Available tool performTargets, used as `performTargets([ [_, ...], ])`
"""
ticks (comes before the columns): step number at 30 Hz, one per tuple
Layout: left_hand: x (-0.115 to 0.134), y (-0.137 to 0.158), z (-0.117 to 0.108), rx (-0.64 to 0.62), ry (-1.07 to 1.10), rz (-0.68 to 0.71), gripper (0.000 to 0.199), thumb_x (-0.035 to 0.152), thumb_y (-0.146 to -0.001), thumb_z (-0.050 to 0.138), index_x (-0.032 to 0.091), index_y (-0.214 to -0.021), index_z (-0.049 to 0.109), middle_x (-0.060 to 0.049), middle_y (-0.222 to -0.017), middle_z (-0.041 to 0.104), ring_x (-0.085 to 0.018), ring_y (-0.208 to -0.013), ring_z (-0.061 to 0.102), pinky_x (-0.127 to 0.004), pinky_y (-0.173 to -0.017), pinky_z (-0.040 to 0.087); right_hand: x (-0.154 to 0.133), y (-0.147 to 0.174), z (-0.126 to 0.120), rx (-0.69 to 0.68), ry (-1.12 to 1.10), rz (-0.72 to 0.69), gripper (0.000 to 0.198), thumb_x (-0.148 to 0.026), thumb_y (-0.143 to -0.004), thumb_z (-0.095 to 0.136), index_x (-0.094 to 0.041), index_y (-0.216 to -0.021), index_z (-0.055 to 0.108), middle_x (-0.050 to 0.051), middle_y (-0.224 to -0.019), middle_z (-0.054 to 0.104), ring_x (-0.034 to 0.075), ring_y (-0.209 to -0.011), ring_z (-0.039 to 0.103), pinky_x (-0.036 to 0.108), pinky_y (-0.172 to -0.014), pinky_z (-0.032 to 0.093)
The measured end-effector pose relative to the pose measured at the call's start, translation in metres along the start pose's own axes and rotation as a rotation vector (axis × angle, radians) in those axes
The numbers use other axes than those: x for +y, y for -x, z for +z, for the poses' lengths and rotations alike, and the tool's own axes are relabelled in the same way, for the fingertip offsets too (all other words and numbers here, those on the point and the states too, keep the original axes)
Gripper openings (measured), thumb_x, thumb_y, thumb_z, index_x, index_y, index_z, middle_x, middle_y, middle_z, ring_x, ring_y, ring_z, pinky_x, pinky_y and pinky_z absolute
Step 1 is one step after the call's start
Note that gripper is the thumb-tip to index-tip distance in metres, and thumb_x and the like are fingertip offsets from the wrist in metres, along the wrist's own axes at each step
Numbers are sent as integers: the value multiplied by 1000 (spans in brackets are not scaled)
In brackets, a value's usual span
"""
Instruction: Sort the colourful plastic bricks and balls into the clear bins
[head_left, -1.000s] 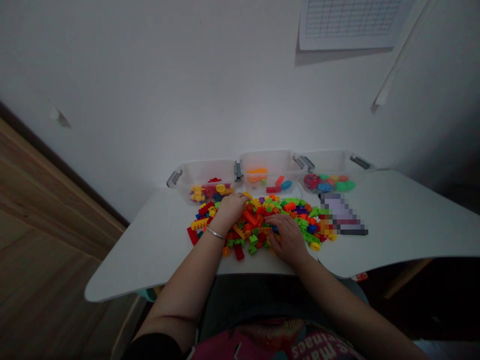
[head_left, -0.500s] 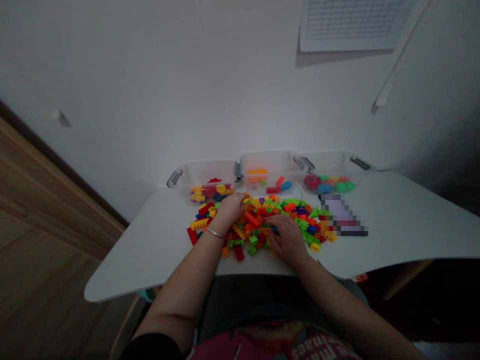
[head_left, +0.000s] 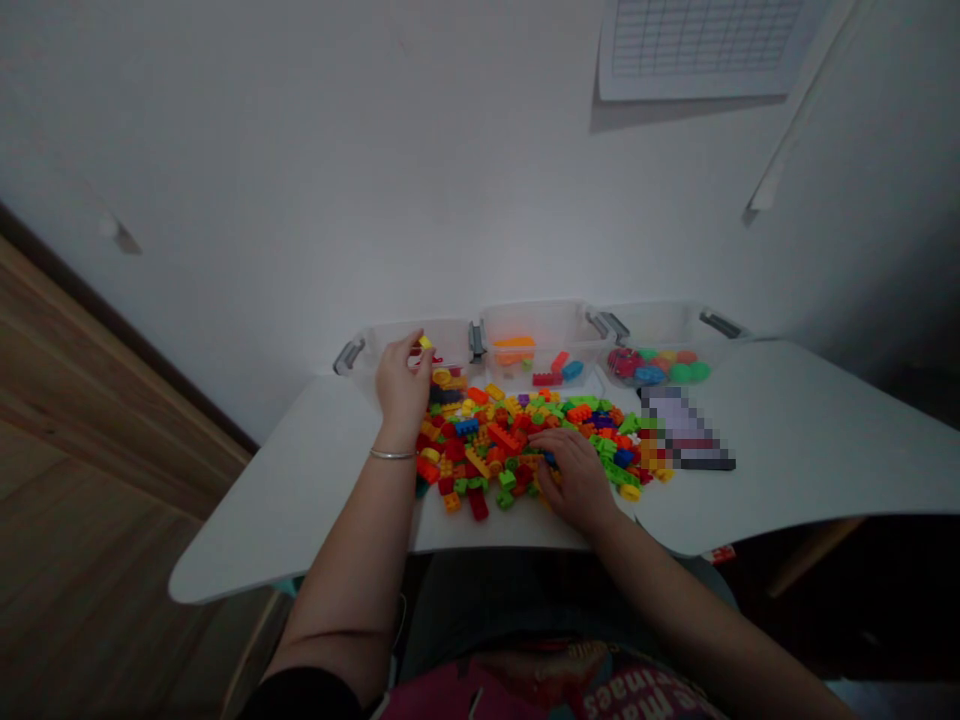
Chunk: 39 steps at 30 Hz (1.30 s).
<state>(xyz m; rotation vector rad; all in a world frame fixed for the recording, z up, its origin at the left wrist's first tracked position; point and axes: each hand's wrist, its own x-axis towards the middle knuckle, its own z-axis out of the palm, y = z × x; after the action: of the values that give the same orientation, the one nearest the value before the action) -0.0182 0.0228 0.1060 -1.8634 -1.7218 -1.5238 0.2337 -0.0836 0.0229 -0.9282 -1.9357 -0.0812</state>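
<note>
My left hand [head_left: 403, 380] is raised at the left clear bin [head_left: 367, 370], with a small yellow toy brick [head_left: 425, 343] pinched between thumb and fingertips. Inside that bin are yellow, red and dark pieces, partly hidden by the hand. My right hand [head_left: 577, 480] rests on the right front part of a pile of mixed toy bricks [head_left: 502, 437]. Its thumb and fingers are apart, lying over the bricks, and I make out nothing in its grip. The pile spreads across the table in red, orange, yellow, green and blue.
The middle clear bin [head_left: 540, 320] holds a few orange, red and blue pieces. In the right clear bin [head_left: 660, 325] lie several rounded coloured pieces. A blurred flat device [head_left: 682, 425] lies right of the pile on the white table [head_left: 810, 430]. Behind stands a wall with a printed sheet [head_left: 697, 50].
My left hand has moved from the pile up and left to the left bin, carrying the yellow brick. My right hand has stayed in place.
</note>
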Motion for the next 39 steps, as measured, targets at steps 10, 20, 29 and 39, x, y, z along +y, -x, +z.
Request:
performTargets([
  [10,-6,5,-3,-161,-398,-116,34,36,-89,45,19,-95,75,-14,-95,73,-31,-100,62,-56,-109,22,2,1,2,13,2,-30,26,-10,-82,52,-22,-105,57,6,-103,70,22,-100,62,43,-93,50],
  [20,-9,4,-2,-246,-432,-69,39,34,-93,37,21,-97,73,-10,-100,73,-29,-103,61,-60,-112,18,3,1,4,0,-2,-20,24,-11,-82,52,-22,-103,59,6,-102,71,23,-100,63,45,-94,49],
  [29,12,22,-14,-381,-292,291,26,23,-90,49,20,-103,72,-8,-103,71,-25,-100,60,-38,-91,45,0,-1,3,-6,-8,-21,24,-10,-82,53,-21,-102,59,6,-102,71,22,-101,62,42,-95,48],
  [39,-10,33,3,-700,-410,339,25,23,-90,53,24,-102,75,-9,-103,73,-24,-96,64,-35,-84,47,0,-2,1,-6,0,-28,24,-9,-82,53,-21,-103,58,6,-102,70,22,-100,61,42,-93,49],
])
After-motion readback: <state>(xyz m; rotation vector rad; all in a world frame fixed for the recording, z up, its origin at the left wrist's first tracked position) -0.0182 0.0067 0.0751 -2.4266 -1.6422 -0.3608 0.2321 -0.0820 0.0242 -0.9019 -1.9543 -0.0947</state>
